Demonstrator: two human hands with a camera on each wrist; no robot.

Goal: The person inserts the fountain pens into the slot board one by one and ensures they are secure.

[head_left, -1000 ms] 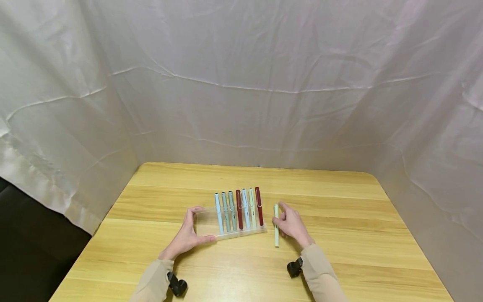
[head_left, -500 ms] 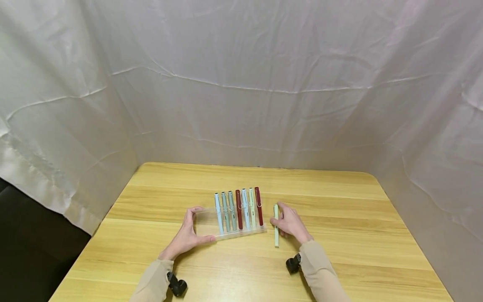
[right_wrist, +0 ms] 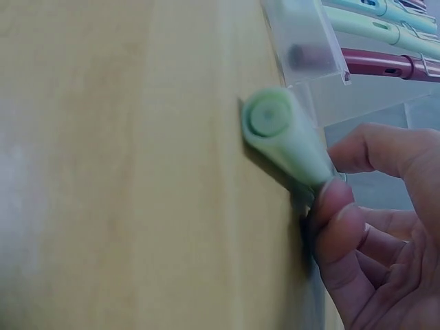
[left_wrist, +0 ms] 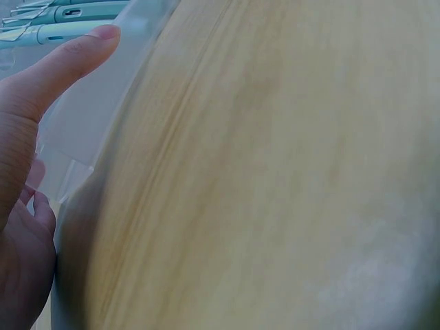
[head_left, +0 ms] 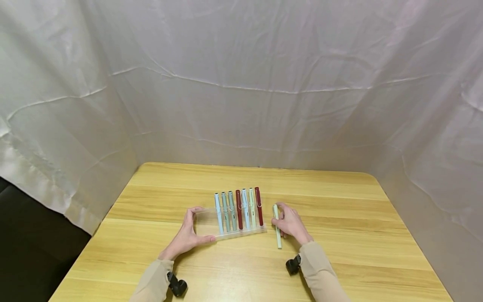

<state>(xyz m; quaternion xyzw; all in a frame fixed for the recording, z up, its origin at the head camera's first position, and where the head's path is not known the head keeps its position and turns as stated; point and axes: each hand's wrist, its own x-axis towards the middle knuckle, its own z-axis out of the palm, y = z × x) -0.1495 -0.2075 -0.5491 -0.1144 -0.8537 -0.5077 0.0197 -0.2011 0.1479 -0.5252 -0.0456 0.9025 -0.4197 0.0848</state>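
Note:
A clear plastic pen tray point(head_left: 205, 225) lies on the table with several capped pens side by side in its right part. They are light blue point(head_left: 219, 216), grey-green point(head_left: 227, 218), dark red point(head_left: 239, 216) and pale green point(head_left: 253, 214). My left hand point(head_left: 185, 238) grips the tray's left end, thumb along its front edge and fingers at the back. Just right of the tray, my right hand point(head_left: 293, 225) pinches another pale green pen point(head_left: 278, 240) between thumb and fingers. In the right wrist view that pen point(right_wrist: 292, 141) points its round end at the camera, low over the wood.
The wooden table point(head_left: 339, 235) extends to both sides and behind the tray. Pale curtains point(head_left: 241, 117) hang around its back and sides. A black wrist camera sits on each sleeve, and something dark point(head_left: 34, 243) stands beyond the left edge.
The pinched pen has tilted slightly, its near end swinging a little to the right. My right wrist has shifted slightly left. My left hand and the tray stay put.

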